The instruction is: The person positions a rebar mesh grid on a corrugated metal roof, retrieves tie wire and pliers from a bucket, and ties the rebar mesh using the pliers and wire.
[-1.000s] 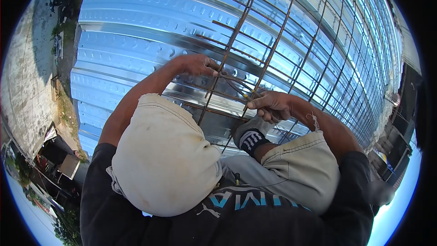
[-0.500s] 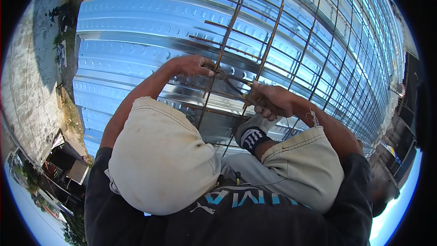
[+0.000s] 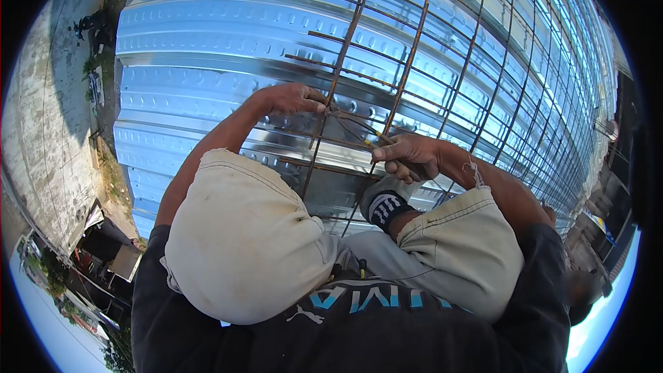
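Metal pincers [image 3: 353, 125] with yellow marks on the handles are gripped in my right hand [image 3: 409, 155], whose fingers wrap round the handle ends. Their jaws meet a crossing of the rusty rebar mesh [image 3: 409, 61]. My left hand [image 3: 295, 99] is at that same crossing, beside the jaws. Its fingers are closed with the tips against the rod; whether they pinch rebar or a thin wire is too small to tell. Beneath the mesh lies shiny ribbed metal decking [image 3: 200, 34].
My foot, in a dark striped sock [image 3: 387, 207], is below my right hand. Rod ends stick out left of the mesh. The decking's edge runs down the left, with a concrete surface [image 3: 41, 131] beyond it. Part of another person [image 3: 580, 293] appears blurred at lower right.
The pincers' handles have drawn closer together, and my right hand has shifted slightly left and down while closing. My left hand stays at the crossing.
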### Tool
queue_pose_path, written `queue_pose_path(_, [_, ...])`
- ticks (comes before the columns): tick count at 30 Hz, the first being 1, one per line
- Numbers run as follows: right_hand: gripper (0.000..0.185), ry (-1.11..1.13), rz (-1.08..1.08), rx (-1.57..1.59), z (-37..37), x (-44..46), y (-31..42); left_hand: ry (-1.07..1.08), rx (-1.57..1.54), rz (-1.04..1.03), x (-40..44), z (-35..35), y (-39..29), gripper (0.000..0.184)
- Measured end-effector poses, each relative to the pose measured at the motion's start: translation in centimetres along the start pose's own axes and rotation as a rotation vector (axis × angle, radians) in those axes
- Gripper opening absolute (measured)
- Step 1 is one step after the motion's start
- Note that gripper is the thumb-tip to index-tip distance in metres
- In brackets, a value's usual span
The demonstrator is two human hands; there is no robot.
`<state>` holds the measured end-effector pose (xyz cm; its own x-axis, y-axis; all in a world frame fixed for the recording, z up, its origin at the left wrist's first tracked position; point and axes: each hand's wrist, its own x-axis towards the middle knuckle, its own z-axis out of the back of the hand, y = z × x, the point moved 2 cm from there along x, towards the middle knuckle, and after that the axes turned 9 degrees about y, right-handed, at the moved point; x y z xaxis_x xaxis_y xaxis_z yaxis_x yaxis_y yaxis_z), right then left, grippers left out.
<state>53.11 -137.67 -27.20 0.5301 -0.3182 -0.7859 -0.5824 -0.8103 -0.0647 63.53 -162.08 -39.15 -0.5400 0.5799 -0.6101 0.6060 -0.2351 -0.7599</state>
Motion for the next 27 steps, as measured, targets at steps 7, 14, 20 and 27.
queue_pose_path(7, [0.064, -0.671, 0.117, -1.352, -1.3, -2.1, 1.7, -0.008, 0.006, -0.031, 0.2, 0.2, 0.4, 0.056])
queue_pose_path(14, [0.064, -0.706, 0.138, -1.489, -0.5, -1.4, -0.2, -0.009, 0.022, -0.030, 0.3, 0.1, 0.6, 0.057])
queue_pose_path(20, [0.071, 0.238, 0.069, 0.154, 2.0, 0.8, -3.4, -0.014, 0.040, -0.029, 0.5, -0.1, 0.7, 0.053])
queue_pose_path(27, [0.055, 0.062, 0.068, -0.067, 3.1, 1.2, -3.1, 0.006, -0.001, -0.046, 0.8, -0.1, 0.6, 0.055])
